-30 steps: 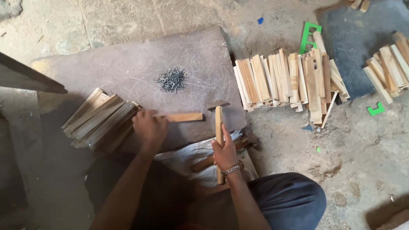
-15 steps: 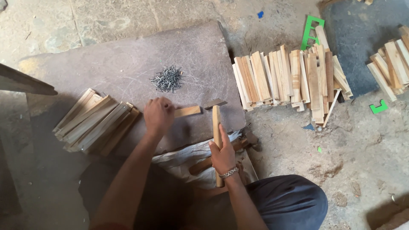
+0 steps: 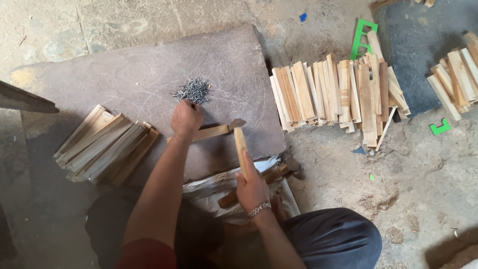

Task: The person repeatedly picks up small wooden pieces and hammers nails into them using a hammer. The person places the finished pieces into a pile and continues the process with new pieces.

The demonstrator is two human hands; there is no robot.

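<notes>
My left hand reaches across a brown-grey work board, its fingertips at the near edge of a small pile of grey nails. Whether it pinches a nail is hidden. A flat wooden strip lies just below that hand. My right hand, with a metal bracelet at the wrist, grips the wooden handle of a hammer. The hammer stands roughly upright in the view, and its dark head sits at the strip's right end.
A stack of wooden strips lies left of my arm. A long row of strips sits on the dirt floor to the right, with another pile further right. Green plastic pieces lie nearby. A white sack covers my lap.
My left hand left the stack and the strip and moved up to the nail pile. My right hand kept hold of the hammer and barely shifted.
</notes>
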